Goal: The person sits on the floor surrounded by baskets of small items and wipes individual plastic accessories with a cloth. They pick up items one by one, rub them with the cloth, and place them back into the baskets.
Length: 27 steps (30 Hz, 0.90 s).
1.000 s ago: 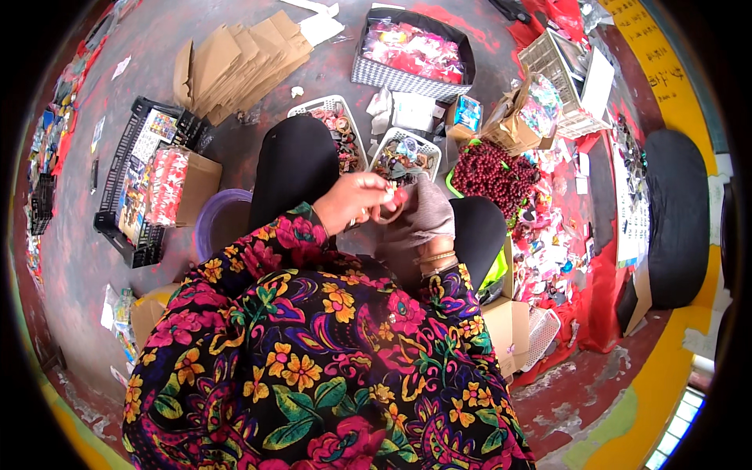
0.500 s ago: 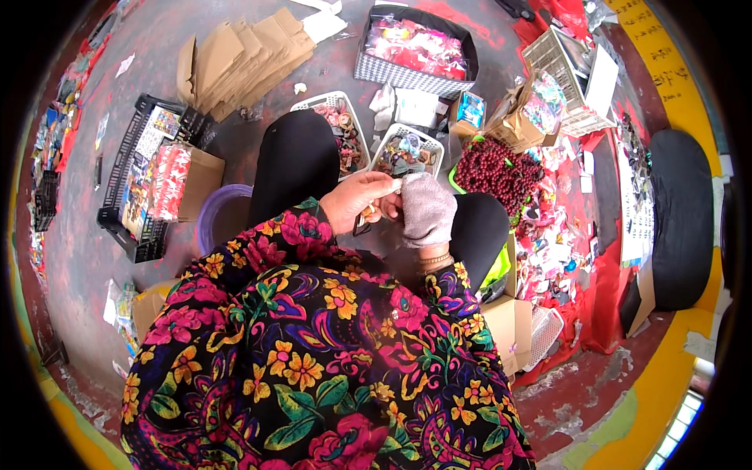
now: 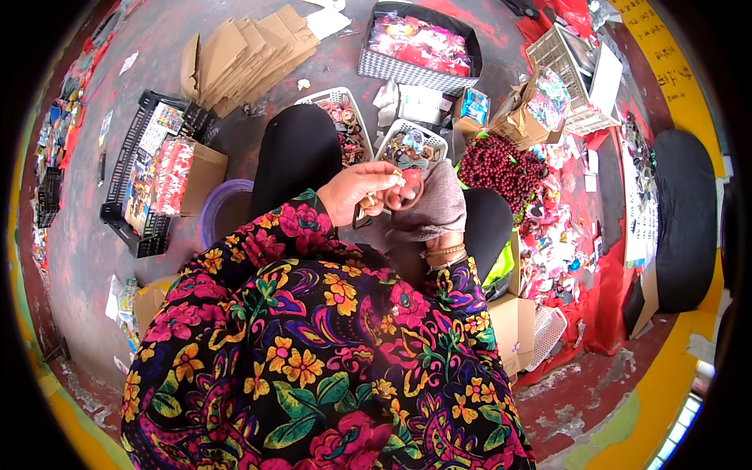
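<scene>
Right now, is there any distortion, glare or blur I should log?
Head view: strong fisheye bend, the yellow wall band curving beside the black rim; head view: glare at the bright pane, lower right; head view: flowered top reads clearly, but the small item at the left hand is too small to make out.

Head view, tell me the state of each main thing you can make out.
Left hand: pinching a small pale piece
Grey cloth: covering most of the right hand
Brown cardboard: flattened, stacked
Patterned box: open, filled
Black crate: open, filled
Purple tub: open
Dark red beads: heaped
</scene>
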### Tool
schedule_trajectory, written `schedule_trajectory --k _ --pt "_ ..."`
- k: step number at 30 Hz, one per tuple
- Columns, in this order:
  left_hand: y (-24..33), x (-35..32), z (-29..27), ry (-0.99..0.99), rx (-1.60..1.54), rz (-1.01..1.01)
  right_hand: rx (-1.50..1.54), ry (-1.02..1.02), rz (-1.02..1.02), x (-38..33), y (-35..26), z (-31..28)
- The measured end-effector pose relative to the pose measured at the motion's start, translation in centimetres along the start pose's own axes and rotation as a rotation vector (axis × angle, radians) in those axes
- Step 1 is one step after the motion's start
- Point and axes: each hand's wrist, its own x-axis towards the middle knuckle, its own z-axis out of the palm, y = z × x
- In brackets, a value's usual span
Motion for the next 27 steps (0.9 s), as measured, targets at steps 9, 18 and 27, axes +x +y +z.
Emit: schedule_trajectory --k 9,18,27 --pt "-1.6 0.2 1.5 0.057 -0.112 -0.041 -0.379 0.129 -0.542 -0.1 -0.3 -0.7" --pt "-1.2 0.2 1.6 0.073 0.078 -0.075 -0.247 0.096 -0.393 -0.7 -1.3 -1.6" --pt "-0.5 1.0 -2.7 0.426 0.313 -0.025 0.055 0.368 -0.051 0.1 3.9 -3.6"
